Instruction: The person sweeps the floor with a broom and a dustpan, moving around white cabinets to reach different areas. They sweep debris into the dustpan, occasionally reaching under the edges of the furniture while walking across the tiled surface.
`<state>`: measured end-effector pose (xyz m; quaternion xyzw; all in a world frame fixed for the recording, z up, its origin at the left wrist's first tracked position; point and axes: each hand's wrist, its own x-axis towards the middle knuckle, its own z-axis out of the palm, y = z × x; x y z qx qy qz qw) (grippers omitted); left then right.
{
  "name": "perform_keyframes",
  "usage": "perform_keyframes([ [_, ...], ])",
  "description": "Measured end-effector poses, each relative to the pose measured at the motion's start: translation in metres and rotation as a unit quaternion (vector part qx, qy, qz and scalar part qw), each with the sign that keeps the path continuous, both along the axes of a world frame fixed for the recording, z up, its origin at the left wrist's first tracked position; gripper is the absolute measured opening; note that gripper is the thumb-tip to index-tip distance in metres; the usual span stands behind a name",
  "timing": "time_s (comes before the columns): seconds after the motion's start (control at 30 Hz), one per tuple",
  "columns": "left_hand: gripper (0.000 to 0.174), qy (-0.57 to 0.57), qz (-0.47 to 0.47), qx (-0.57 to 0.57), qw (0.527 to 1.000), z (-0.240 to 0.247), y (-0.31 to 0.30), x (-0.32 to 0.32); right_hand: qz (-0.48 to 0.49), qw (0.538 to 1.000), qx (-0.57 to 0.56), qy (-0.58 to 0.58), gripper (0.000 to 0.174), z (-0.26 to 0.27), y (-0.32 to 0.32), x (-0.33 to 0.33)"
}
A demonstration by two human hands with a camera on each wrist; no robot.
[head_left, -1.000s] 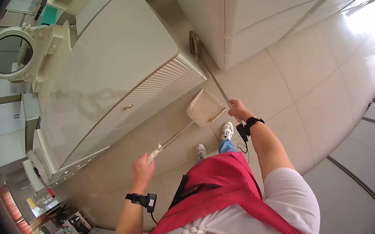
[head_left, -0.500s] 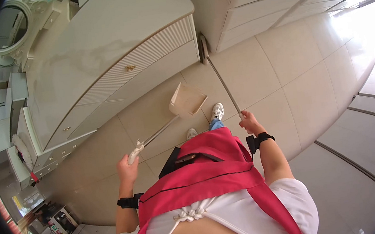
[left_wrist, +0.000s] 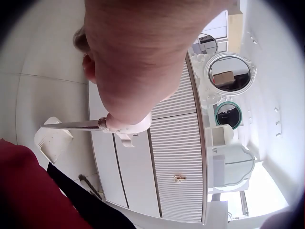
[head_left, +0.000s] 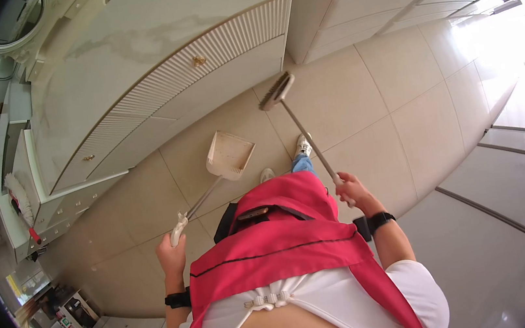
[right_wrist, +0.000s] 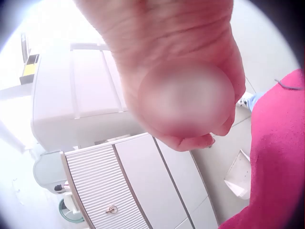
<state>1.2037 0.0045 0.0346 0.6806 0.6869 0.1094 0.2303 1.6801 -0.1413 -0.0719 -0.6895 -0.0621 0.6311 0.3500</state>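
Observation:
My left hand [head_left: 172, 255] grips the white handle of a long-handled dustpan [head_left: 231, 156]. The pan hangs low over the tiles in front of my feet, its opening facing away from me. In the left wrist view the hand [left_wrist: 143, 57] wraps the handle's end, and crumbs or specks dot the pan [left_wrist: 56, 143]. My right hand [head_left: 355, 192] holds the light grip of a broom [head_left: 304, 126], its metal pole slanting forward. The broom's dark-bristled head [head_left: 277, 91] is right of the pan, apart from it, bristles turned to the left. A blurred pale handle end [right_wrist: 186, 98] fills the right palm.
A white drawer cabinet [head_left: 221, 44] with ribbed fronts lines the left side. Another white cabinet [head_left: 343, 16] stands beyond its corner. Beige floor tiles [head_left: 412, 100] stretch to the right, toward white panels [head_left: 493, 227]. A feather-like duster [head_left: 21, 200] lies at far left.
The broom head has come out from the gap between the cabinets and back toward me, lifting and turning its bristles left. The dustpan has shifted left with my left hand.

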Motion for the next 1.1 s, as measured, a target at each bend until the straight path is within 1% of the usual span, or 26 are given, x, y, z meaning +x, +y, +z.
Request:
perform_keyframes([
  [0.07, 0.029, 0.003, 0.004, 0.000, 1.000, -0.007, -0.003, -0.006, -0.022, 0.998, 0.037, 0.055, 0.052, -0.044, 0.014, -0.015],
  [0.17, 0.030, 0.014, -0.018, 0.006, 1.000, -0.013, 0.001, -0.015, -0.085, 0.996, 0.005, 0.022, 0.051, -0.075, 0.038, -0.040],
  [0.23, 0.030, 0.021, -0.030, 0.011, 0.999, -0.010, 0.005, -0.022, -0.129, 0.991, -0.010, 0.025, 0.055, -0.096, 0.021, -0.042],
  [0.27, 0.030, 0.022, -0.037, 0.014, 0.999, -0.009, 0.008, -0.027, -0.152, 0.988, -0.017, 0.025, 0.056, -0.104, 0.010, -0.038],
  [0.33, 0.030, -0.011, -0.030, 0.025, 0.999, -0.012, 0.011, -0.035, -0.152, 0.986, -0.054, 0.029, 0.059, -0.110, -0.034, -0.015],
  [0.37, 0.030, -0.030, -0.028, 0.029, 0.999, -0.014, 0.014, -0.036, -0.159, 0.984, -0.080, -0.020, 0.050, -0.095, -0.056, -0.011],
  [0.4, 0.030, -0.040, -0.027, 0.027, 0.998, -0.013, 0.015, -0.033, -0.147, 0.986, -0.084, -0.014, 0.040, -0.102, -0.087, 0.002],
  [0.43, 0.030, -0.052, -0.025, 0.026, 0.998, -0.011, 0.017, -0.029, -0.112, 0.991, -0.065, 0.017, 0.034, -0.108, -0.119, 0.016],
  [0.47, 0.030, -0.064, -0.022, 0.027, 0.997, -0.011, 0.018, -0.025, -0.122, 0.989, -0.079, 0.001, 0.030, -0.098, -0.141, 0.021],
  [0.5, 0.030, -0.051, -0.033, 0.025, 0.998, -0.012, 0.021, -0.024, -0.128, 0.988, -0.090, -0.012, 0.027, -0.096, -0.162, 0.027],
  [0.53, 0.030, -0.039, -0.043, 0.024, 0.998, -0.014, 0.023, -0.023, -0.160, 0.981, -0.111, 0.010, 0.049, -0.088, -0.179, 0.034],
  [0.57, 0.030, -0.026, -0.054, 0.023, 0.998, -0.015, 0.025, -0.021, -0.169, 0.980, -0.104, 0.021, 0.040, -0.080, -0.192, 0.039],
  [0.6, 0.030, -0.029, -0.061, 0.021, 0.998, -0.013, 0.026, -0.016, -0.162, 0.979, -0.121, 0.001, 0.026, -0.073, -0.195, 0.039],
  [0.63, 0.029, -0.030, -0.069, 0.016, 0.997, -0.009, 0.027, -0.009, -0.156, 0.978, -0.139, -0.017, 0.013, -0.066, -0.196, 0.038],
  [0.73, 0.030, -0.029, -0.097, 0.018, 0.995, -0.011, 0.034, 0.003, -0.149, 0.970, -0.173, -0.079, 0.005, -0.013, -0.155, 0.020],
  [0.83, 0.031, -0.019, -0.117, 0.015, 0.993, -0.007, 0.043, 0.021, -0.175, 0.981, -0.063, -0.049, 0.004, -0.051, -0.146, 0.022],
  [0.87, 0.031, -0.015, -0.124, 0.011, 0.992, -0.004, 0.046, 0.030, -0.188, 0.978, -0.082, -0.038, 0.003, -0.022, -0.130, 0.013],
  [0.93, 0.030, -0.011, -0.140, 0.008, 0.990, -0.001, 0.053, 0.051, -0.230, 0.971, -0.052, -0.039, 0.009, -0.010, -0.123, 0.005],
  [0.97, 0.029, -0.007, -0.150, 0.006, 0.989, 0.002, 0.056, 0.064, -0.253, 0.966, -0.037, -0.037, 0.014, -0.011, -0.120, 0.005],
  [1.07, 0.027, -0.032, -0.161, -0.017, 0.986, 0.016, 0.067, 0.118, -0.250, 0.968, 0.029, 0.008, 0.016, -0.032, -0.101, 0.035],
  [1.1, 0.027, -0.018, -0.180, -0.017, 0.983, 0.016, 0.075, 0.134, -0.234, 0.972, 0.030, 0.011, 0.016, -0.035, -0.087, 0.050],
])
